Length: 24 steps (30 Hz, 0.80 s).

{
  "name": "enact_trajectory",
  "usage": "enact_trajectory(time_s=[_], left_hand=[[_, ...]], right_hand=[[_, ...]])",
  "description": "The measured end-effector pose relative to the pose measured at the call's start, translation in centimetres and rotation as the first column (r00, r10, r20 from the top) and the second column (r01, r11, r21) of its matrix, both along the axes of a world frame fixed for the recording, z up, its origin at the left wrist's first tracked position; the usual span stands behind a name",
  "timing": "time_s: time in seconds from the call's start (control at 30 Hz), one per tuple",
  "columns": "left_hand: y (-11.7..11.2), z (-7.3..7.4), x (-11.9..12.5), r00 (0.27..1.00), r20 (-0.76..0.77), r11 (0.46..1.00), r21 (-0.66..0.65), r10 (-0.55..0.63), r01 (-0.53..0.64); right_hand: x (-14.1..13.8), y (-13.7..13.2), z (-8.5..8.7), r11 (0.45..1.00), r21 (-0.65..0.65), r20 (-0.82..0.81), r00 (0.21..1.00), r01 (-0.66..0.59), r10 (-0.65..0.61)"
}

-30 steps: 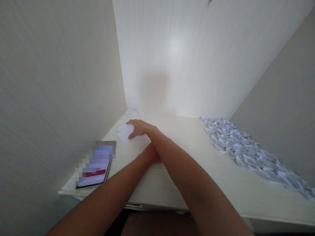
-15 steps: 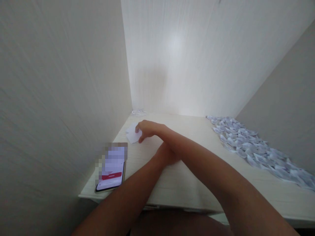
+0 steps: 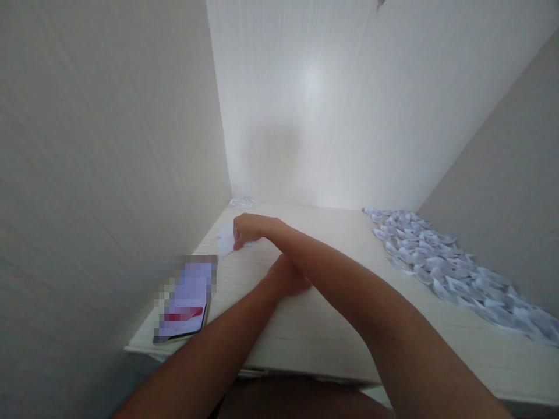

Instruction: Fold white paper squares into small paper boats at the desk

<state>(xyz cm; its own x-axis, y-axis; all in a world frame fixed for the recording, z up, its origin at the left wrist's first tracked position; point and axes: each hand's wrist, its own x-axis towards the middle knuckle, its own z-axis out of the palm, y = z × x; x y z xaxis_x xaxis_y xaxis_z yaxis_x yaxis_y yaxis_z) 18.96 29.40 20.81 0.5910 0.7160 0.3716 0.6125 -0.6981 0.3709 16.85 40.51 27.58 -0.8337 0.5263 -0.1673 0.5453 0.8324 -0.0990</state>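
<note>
My right hand [image 3: 248, 227] reaches across to the left over the table, its forearm crossing above my left wrist. Its fingers are curled in at the white paper pieces [image 3: 225, 241], with a bit of white paper [image 3: 248, 245] showing just under the palm. The fingers look closed on paper, though their tips are partly hidden. My left hand [image 3: 292, 279] lies low over the table beneath the right forearm. It is blurred and its fingers are mostly covered, so what it holds cannot be seen.
A phone [image 3: 187, 297] with a lit screen lies at the table's left edge. Many folded white paper pieces [image 3: 437, 262] spread along the right side. Small white scraps [image 3: 243, 202] sit in the far left corner. Pale panels [image 3: 279, 105] enclose the table [image 3: 332, 337].
The fingers of my right hand have curled closed at the paper, and the hand shows slightly further left. The whole view has shifted a little. My left hand stays under the right forearm.
</note>
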Motion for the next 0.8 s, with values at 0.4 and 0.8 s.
enact_trajectory(time_s=[0.4,0.8], left_hand=[[0.8,-1.2,0.5,0.999,0.035,0.998,-0.052,0.019,-0.017],[1.1,-1.6,0.5,0.997,0.067,0.999,-0.019,-0.032,0.033]], right_hand=[[0.7,0.9,-1.0,0.998,0.024,-0.069,0.995,-0.064,0.065],[0.4,0.9,-0.4,0.999,-0.042,-0.063,0.998,-0.029,0.026]])
